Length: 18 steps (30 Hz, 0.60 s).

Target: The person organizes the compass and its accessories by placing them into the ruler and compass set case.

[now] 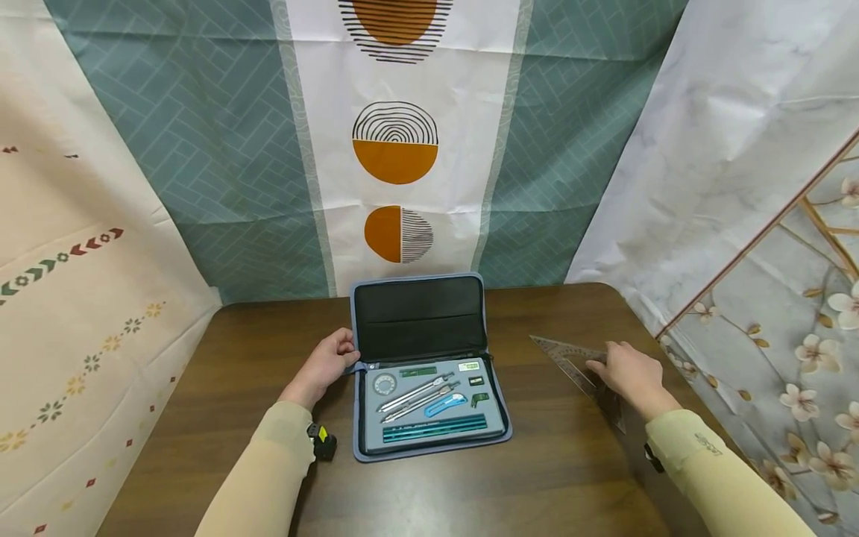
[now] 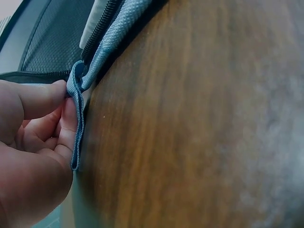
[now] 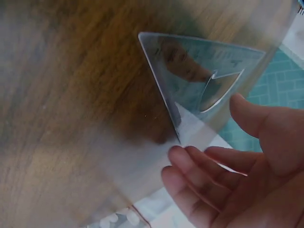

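Note:
A blue-edged zip case (image 1: pixel 432 450) lies unfolded on the table, its black lid leaning up at the back. In its grey tray are two metal compasses, a blue cutter, green pencils and other small pieces. My left hand (image 1: pixel 329 363) is at the case's left side; in the left wrist view its thumb and fingers pinch the blue fabric tab (image 2: pixel 79 118). To the right, a clear set square (image 1: pixel 567 354) is partly covered by my right hand (image 1: pixel 631 377). In the right wrist view that hand's thumb and loosely bent fingers are spread beside the set square's edge.
The brown wooden table (image 1: pixel 537 485) carries everything. Patterned cloth (image 1: pixel 235 149) hangs behind it, with pale cloth at the left and flowered cloth (image 1: pixel 798 358) at the right. A small black device (image 1: pixel 323 443) is on the left wrist.

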{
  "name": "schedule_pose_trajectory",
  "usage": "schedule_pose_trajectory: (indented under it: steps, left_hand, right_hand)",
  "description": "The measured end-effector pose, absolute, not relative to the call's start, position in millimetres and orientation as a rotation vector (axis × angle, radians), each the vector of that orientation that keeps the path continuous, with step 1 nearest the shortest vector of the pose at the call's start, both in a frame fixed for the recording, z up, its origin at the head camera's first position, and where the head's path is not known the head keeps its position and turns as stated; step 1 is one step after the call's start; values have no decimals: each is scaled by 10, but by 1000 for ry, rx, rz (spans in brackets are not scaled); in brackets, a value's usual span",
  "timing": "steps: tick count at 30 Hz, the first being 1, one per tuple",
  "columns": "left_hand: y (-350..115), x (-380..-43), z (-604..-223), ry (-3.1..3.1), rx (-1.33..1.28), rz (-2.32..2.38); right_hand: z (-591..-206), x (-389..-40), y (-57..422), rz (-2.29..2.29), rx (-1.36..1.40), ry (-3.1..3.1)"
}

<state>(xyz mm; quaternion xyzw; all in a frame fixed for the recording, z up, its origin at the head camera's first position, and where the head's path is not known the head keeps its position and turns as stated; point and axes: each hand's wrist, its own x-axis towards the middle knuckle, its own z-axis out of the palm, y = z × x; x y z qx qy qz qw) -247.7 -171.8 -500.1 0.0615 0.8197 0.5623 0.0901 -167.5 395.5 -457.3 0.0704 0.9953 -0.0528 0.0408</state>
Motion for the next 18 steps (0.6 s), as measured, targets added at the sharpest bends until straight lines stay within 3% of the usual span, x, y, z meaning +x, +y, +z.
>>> schedule_pose_trajectory:
  steps: [18]
  left_hand:
    - [-1720, -2477, -5008, 2451, 177, 1646]
  right_hand:
    - [-4511, -1858, 4001, -100, 311, 2840]
